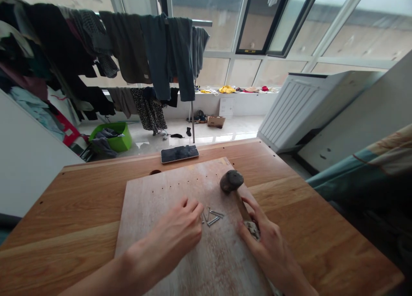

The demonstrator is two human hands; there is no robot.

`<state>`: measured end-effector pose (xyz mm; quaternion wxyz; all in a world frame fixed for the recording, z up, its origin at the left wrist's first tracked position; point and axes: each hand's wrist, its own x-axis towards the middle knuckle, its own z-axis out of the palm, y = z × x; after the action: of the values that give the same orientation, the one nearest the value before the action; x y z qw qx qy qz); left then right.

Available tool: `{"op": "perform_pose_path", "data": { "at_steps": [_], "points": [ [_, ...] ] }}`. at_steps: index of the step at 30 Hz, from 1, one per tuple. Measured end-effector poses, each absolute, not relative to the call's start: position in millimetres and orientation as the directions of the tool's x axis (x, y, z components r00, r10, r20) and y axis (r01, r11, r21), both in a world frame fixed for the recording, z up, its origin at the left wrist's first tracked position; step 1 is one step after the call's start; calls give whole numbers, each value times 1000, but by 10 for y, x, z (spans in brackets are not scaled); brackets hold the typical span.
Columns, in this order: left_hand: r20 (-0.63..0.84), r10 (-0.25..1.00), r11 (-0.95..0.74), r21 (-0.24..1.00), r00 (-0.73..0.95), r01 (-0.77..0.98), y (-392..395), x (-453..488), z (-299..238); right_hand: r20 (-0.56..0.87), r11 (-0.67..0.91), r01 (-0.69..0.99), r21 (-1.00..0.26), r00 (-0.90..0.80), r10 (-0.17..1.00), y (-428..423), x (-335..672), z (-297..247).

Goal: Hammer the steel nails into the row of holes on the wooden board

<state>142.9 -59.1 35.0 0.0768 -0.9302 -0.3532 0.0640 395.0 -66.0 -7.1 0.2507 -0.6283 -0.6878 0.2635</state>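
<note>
Looking down through the head camera, I had my right hand [268, 244] clamped around the wooden handle of a hammer [231, 181]. Its dark, worn head rested on the far right part of a pale board [167, 188], and the handle ran back toward me into my fist. My left hand [180, 231] lay knuckles-up on the board, well apart from the right one, with its fingers curled down at a small loose heap of nails [213, 217]. The fingertips were hidden under the hand, so I could not tell whether they pinched a nail or only touched the heap. The nails lay between my two hands, just left of the hammer handle. Small dark holes dotted the far part of the board. The board sat flat on a wooden table [80, 210], and a phone [179, 153] lay face-up at the table's far edge. Beyond it stood a rack of hanging clothes [154, 51], a green basket [120, 141] on the floor, and a white ribbed cabinet [299, 103] at the right.
</note>
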Motion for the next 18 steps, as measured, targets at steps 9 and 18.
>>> {"op": "perform_pose_path", "data": {
  "at_steps": [9,18],
  "points": [
    [-13,688,-660,403,725,634,113,1294,613,54,139,730,-669,-139,989,-597,3960,-6],
    [338,922,-386,835,188,392,718,1802,-113,195,258,728,-636,-172,966,-522,3968,-122]
  ]
}}
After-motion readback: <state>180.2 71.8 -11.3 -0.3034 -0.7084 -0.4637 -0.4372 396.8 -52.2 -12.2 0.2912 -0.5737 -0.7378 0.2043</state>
